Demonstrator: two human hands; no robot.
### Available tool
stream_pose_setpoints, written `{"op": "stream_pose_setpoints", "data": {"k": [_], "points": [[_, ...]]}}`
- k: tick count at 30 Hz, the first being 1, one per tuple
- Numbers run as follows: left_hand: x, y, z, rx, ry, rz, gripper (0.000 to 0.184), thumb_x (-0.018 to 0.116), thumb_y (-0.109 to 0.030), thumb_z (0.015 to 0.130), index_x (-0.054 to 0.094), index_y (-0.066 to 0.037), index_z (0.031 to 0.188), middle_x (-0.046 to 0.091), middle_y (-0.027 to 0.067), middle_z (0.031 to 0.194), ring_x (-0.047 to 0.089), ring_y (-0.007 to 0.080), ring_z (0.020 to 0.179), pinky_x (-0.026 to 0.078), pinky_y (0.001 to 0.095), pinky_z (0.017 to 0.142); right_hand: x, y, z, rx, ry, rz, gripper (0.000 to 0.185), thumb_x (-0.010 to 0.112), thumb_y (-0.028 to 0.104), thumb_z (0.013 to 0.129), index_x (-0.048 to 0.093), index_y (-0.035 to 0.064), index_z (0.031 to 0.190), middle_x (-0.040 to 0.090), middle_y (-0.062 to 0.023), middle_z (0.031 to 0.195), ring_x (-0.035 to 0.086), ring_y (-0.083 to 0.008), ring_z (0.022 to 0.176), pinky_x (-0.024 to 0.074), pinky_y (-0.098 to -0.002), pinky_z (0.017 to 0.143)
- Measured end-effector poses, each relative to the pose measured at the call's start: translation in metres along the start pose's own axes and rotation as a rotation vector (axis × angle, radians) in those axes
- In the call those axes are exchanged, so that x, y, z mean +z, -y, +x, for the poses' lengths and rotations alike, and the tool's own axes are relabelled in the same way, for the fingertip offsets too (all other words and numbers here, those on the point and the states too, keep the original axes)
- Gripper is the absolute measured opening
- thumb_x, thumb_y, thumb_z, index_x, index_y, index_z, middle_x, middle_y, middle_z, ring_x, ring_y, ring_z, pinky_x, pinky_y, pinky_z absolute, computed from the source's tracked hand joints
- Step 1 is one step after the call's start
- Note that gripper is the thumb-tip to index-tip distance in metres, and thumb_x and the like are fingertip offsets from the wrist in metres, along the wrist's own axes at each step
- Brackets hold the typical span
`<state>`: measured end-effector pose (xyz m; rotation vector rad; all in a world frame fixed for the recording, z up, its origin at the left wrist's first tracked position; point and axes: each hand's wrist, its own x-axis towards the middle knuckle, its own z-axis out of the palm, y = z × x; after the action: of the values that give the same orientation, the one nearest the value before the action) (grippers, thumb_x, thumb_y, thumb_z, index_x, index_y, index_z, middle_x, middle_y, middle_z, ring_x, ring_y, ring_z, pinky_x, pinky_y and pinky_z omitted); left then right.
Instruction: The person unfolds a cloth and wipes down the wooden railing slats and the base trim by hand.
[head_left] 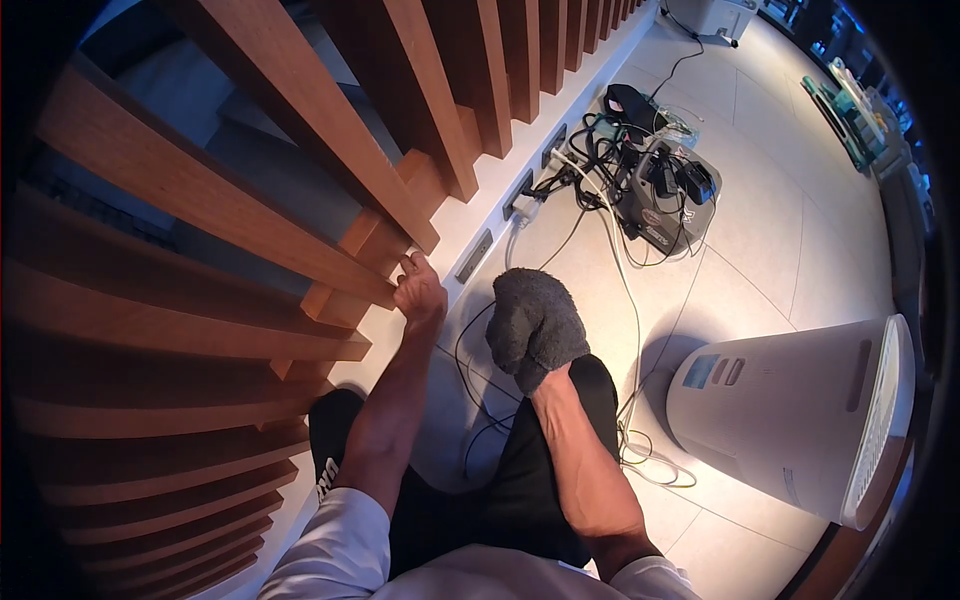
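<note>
My left hand (421, 292) is at the lower end of a brown wooden slat (300, 245), just above the white ledge. Its fingers are curled in against the slat's end, and part of them is hidden. A dark grey fluffy cloth (535, 325) covers my right hand down to the wrist, so the fingers inside cannot be seen. That bunched cloth is held up over the floor, in front of my right knee and apart from the slats.
Along the ledge are sockets (474, 256) with plugs in them. Tangled black cables (600, 150) lie around a grey box (680, 215) on the tiled floor. A white appliance (770, 410) stands at right. Loose cords (655, 465) run near my legs.
</note>
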<state>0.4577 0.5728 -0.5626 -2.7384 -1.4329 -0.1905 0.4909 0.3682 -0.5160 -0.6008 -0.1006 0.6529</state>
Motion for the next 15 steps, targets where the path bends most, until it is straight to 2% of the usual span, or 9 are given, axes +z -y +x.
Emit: {"op": "stream_pose_setpoints", "data": {"k": [1, 2, 4, 5, 7, 9, 12, 13, 15], "points": [[0.001, 0.0, -0.004, 0.005, -0.094, -0.043, 0.033, 0.071, -0.011, 0.076, 0.053, -0.006, 0.102, 0.058, 0.013, 0.1, 0.066, 0.0304, 0.09, 0.058, 0.0401, 0.069, 0.011, 0.005, -0.001, 0.011, -0.185, 0.019, 0.029, 0.045, 0.022, 0.102, 0.062, -0.0012, 0.11, 0.067, -0.0117, 0.094, 0.065, -0.0198, 0.076, 0.0521, -0.0286, 0.06], [0.002, -0.001, -0.013, 0.006, -0.093, -0.045, 0.033, 0.071, -0.011, 0.076, 0.053, -0.006, 0.102, 0.058, 0.013, 0.1, 0.066, 0.0304, 0.09, 0.058, 0.0401, 0.069, 0.011, 0.013, 0.004, 0.01, -0.185, 0.018, 0.029, 0.045, 0.022, 0.102, 0.062, -0.0012, 0.11, 0.067, -0.0117, 0.094, 0.065, -0.0198, 0.076, 0.0521, -0.0286, 0.06], [0.004, -0.007, -0.041, 0.304, -0.209, -0.353, 0.027, 0.067, -0.014, 0.081, 0.053, -0.006, 0.102, 0.06, 0.0183, 0.099, 0.066, 0.0373, 0.083, 0.052, 0.0485, 0.068, 0.012, 0.028, 0.01, -0.092, 0.214, -0.242, 0.033, 0.048, 0.027, 0.1, 0.063, 0.0, 0.088, 0.065, -0.0113, 0.079, 0.062, -0.0211, 0.068, 0.0493, -0.0298, 0.058], [0.009, -0.015, -0.057, 0.317, -0.14, -0.383, 0.026, 0.068, -0.019, 0.081, 0.054, -0.007, 0.1, 0.06, 0.0189, 0.098, 0.065, 0.0383, 0.081, 0.05, 0.0489, 0.068, 0.016, 0.033, 0.009, -0.173, 0.344, -0.324, 0.038, 0.049, 0.029, 0.099, 0.063, 0.0009, 0.078, 0.063, -0.011, 0.072, 0.06, -0.0218, 0.064, 0.0481, -0.0305, 0.057], [0.033, -0.033, -0.08, 0.326, -0.004, -0.423, 0.028, 0.069, -0.021, 0.08, 0.054, -0.006, 0.098, 0.06, 0.0191, 0.094, 0.065, 0.0392, 0.081, 0.051, 0.0481, 0.068, 0.021, 0.039, -0.019, -0.17, 0.027, -0.212, 0.026, 0.054, 0.024, 0.098, 0.062, -0.0002, 0.101, 0.065, -0.0117, 0.092, 0.062, -0.0213, 0.083, 0.0501, -0.0318, 0.075], [0.038, -0.052, -0.093, 0.324, 0.117, -0.485, 0.032, 0.072, -0.016, 0.077, 0.052, -0.004, 0.099, 0.06, 0.0207, 0.092, 0.066, 0.0404, 0.083, 0.054, 0.0488, 0.071, 0.005, 0.037, -0.04, -0.136, -0.3, -0.183, 0.03, 0.058, 0.017, 0.098, 0.057, 0.0007, 0.122, 0.062, -0.0115, 0.112, 0.06, -0.021, 0.102, 0.0498, -0.0335, 0.09], [0.058, -0.077, -0.101, 0.336, 0.297, -0.426, 0.033, 0.072, -0.017, 0.077, 0.052, -0.003, 0.1, 0.061, 0.023, 0.092, 0.067, 0.0418, 0.084, 0.055, 0.0494, 0.072, -0.034, 0.055, -0.055, -0.125, -0.547, -0.222, 0.038, 0.059, 0.014, 0.097, 0.053, 0.0022, 0.133, 0.059, -0.0109, 0.122, 0.057, -0.021, 0.112, 0.0481, -0.0345, 0.097], [0.067, -0.084, -0.101, 0.392, 0.304, -0.398, 0.024, 0.066, -0.015, 0.083, 0.054, -0.002, 0.1, 0.062, 0.0229, 0.094, 0.068, 0.0409, 0.082, 0.057, 0.0481, 0.07, -0.042, 0.063, -0.06, -0.142, -0.583, -0.233, 0.038, 0.059, 0.013, 0.097, 0.053, 0.0023, 0.133, 0.059, -0.0109, 0.123, 0.057, -0.0211, 0.112, 0.0478, -0.0345, 0.097], [0.091, -0.1, -0.103, 0.396, 0.28, -0.393, 0.02, 0.064, -0.011, 0.084, 0.056, -0.002, 0.1, 0.063, 0.0225, 0.095, 0.069, 0.0397, 0.081, 0.058, 0.0467, 0.069, -0.058, 0.086, -0.069, -0.205, -0.61, -0.234, 0.038, 0.059, 0.013, 0.097, 0.053, 0.0023, 0.133, 0.059, -0.0109, 0.124, 0.057, -0.0211, 0.113, 0.0473, -0.0346, 0.098]]}}
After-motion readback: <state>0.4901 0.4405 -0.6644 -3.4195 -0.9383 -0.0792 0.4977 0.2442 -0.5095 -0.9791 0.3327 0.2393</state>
